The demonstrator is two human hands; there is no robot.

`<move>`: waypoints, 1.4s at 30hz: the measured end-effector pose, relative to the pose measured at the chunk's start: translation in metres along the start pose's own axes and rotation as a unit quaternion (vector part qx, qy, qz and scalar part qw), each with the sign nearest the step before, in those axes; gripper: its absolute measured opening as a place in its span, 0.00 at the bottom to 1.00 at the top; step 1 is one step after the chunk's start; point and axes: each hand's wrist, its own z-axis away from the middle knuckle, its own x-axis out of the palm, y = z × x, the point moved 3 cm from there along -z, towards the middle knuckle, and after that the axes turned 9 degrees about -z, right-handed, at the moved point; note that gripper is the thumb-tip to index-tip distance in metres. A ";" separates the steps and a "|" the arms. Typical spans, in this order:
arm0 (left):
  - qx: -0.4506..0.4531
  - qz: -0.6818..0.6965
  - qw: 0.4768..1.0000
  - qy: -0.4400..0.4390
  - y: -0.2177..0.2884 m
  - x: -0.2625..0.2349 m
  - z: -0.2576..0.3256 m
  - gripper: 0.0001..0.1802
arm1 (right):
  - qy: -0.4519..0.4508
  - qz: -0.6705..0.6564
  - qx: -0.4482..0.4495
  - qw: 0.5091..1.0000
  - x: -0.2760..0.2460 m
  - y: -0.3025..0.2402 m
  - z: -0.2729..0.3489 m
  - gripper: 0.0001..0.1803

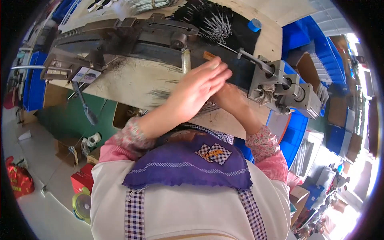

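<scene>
My left hand (200, 86) reaches over the bench with its fingers stretched out side by side, and nothing shows in it. It crosses in front of my right hand (230, 98), whose fingers are mostly hidden behind it, so what the right hand holds, if anything, cannot be seen. Thin metal wires (160, 95) lie on the wooden bench (120, 90) beside my left wrist, with more partly hidden under my hands. Just beyond my fingertips is a small orange-brown piece (208, 55). A pale handle (186, 61) of the machine stands left of it.
A long dark metal machine (156, 36) spans the bench's far side. At right stands a metal cylinder fixture (280, 82) with a rod pointing inward. Bent metal pins (216, 28) lie on black cloth near a blue cap (254, 25). Blue bins (312, 48) stand far right.
</scene>
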 end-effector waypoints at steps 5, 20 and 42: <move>0.382 -0.761 0.496 0.169 0.079 -0.084 0.086 0.41 | 0.072 -0.172 0.022 0.982 -0.021 0.002 0.008 0.13; 0.185 -0.788 0.325 0.488 0.101 -0.196 0.123 0.43 | 0.432 -0.483 0.045 0.760 -0.109 -0.002 0.074 0.03; 0.004 0.046 0.988 -0.150 0.079 0.028 0.044 0.12 | 0.240 0.064 -0.203 0.947 -0.145 -0.040 -0.024 0.15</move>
